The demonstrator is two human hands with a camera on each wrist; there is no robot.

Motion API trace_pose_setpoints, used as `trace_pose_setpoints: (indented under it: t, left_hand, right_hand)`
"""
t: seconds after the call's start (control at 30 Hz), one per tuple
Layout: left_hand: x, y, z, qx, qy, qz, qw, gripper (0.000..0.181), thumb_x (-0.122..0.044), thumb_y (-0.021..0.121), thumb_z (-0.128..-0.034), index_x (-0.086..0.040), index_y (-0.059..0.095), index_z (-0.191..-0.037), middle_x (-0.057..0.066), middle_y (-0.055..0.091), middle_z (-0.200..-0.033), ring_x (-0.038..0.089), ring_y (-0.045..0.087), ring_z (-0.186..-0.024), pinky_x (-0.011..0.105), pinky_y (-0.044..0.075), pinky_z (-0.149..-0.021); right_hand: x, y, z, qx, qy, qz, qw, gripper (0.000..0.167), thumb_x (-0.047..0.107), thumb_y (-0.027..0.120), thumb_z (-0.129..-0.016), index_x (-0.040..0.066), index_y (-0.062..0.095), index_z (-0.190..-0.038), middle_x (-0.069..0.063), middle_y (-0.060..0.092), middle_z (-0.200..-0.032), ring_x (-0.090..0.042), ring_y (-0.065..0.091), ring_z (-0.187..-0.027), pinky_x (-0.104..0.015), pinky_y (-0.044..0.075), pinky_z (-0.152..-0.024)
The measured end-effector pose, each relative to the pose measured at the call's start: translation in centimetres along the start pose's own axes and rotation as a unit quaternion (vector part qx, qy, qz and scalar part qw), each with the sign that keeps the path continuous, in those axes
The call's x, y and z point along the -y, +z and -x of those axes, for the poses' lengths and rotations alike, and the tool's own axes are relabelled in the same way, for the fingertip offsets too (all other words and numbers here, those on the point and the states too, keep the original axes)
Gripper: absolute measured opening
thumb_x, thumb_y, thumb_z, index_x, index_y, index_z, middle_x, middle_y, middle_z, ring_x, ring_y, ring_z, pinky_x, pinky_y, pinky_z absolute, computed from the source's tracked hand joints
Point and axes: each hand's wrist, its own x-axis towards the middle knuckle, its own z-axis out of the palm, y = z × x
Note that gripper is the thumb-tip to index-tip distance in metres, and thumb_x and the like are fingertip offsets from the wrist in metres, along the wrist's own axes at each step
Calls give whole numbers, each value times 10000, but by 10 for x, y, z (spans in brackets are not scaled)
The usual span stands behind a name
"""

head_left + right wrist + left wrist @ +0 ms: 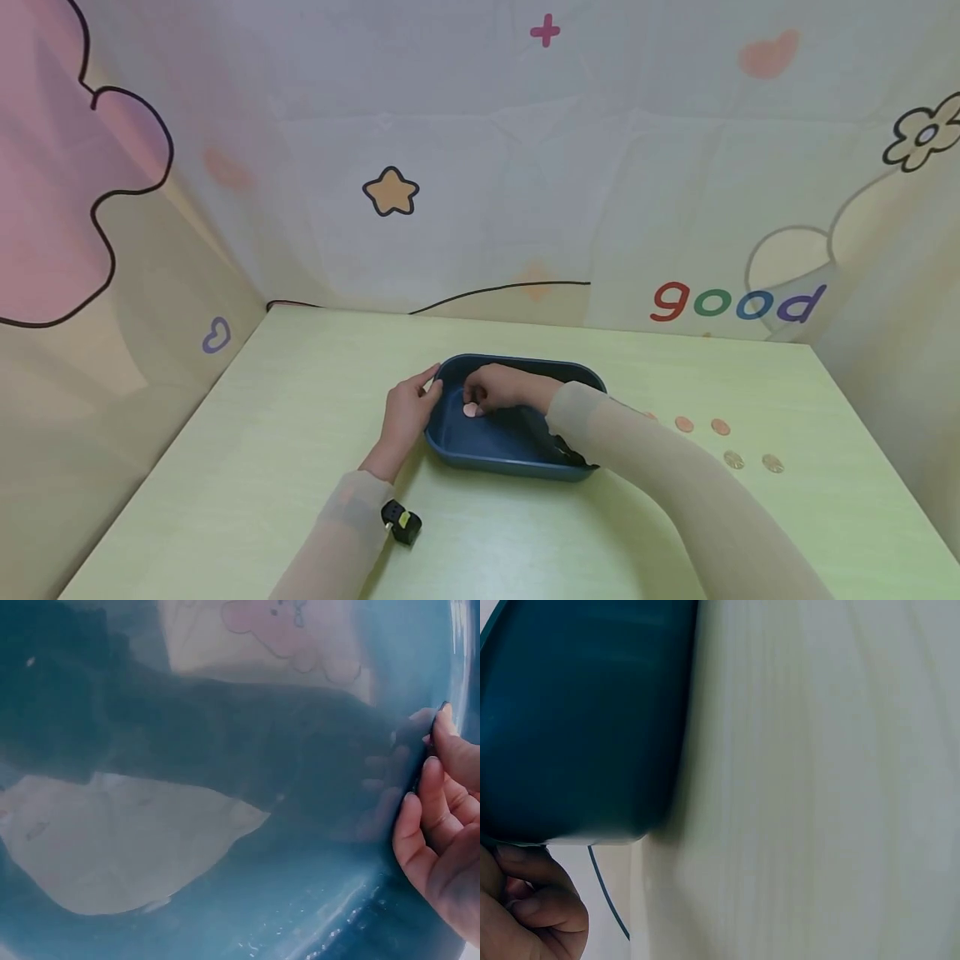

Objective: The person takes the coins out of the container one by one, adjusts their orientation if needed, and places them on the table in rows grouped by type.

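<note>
A dark blue oblong tray [510, 469] with rounded corners lies on the table. The left hand [408, 417] holds its left rim, thumb at the edge; in the left wrist view its curled fingers [551, 900] meet the rim. The right hand [501, 388] reaches inside the tray toward its left end and pinches a copper-coloured coin [470, 410] just over the floor. From the right wrist, the coin [431, 739] shows only as a thin dark edge between thumb and fingers. The right forearm covers the tray's right end.
To the right of the tray lie copper-coloured coins [684, 424], one partly behind the right sleeve. Two gold-coloured coins [753, 462] are nearer the front. A printed cloth [480, 233] hangs behind the pale table [225, 500]. A small black device [402, 522] sits at the left wrist.
</note>
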Motion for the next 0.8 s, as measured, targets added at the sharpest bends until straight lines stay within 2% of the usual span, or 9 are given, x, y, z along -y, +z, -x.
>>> trace_pose_setpoints:
  t: [0.17, 0.37, 0.5, 0.6, 0.8]
  left_hand:
    - [-1, 0, 0, -2, -10, 1, 10000, 392, -153, 608, -1000, -49, 642, -1375, -76, 342, -535, 78, 351, -497, 218, 305, -526]
    - [0, 0, -1, 60, -122, 112, 9998, 396, -143, 594, -1002, -58, 635, -1386, -65, 358, -556, 89, 372, -525, 220, 309, -530]
    - [1, 0, 1, -13, 143, 194, 9997, 390, -148, 599, -988, -38, 655, -1358, -76, 357, -540, 94, 371, -501, 229, 316, -517]
    - [1, -1, 2, -35, 235, 244, 9994, 386, -156, 604, -983, -37, 666, -1345, -84, 356, -536, 94, 372, -494, 237, 321, -516]
    - [2, -1, -1, 28, 54, 181, 9998, 397, -147, 605, -985, -35, 648, -1365, -87, 336, -522, 76, 349, -495, 218, 307, -513]
  right_hand:
    - [3, -2, -2, 7, 165, 31, 9999, 102, 98, 745, -925, 37, 704, -996, -30, 638, -841, -88, 511, -718, -178, 407, -660]
    - [6, -4, -4, 31, 172, -65, 9998, 94, 85, 779, -894, 40, 714, -945, -65, 695, -894, -98, 547, -752, -198, 468, -706]
    - [7, -6, -6, 118, 164, -90, 9998, 50, 82, 762, -907, 42, 739, -926, -60, 716, -880, -85, 553, -731, -192, 475, -702]
    - [7, -8, -8, 228, 85, -150, 9996, 33, 56, 729, -925, 36, 756, -925, -59, 729, -869, -69, 561, -717, -184, 483, -698]
    - [11, -24, 1, 240, -20, -532, 9983, 99, 64, 682, -959, 11, 758, -993, -90, 742, -921, -72, 593, -712, -201, 522, -714]
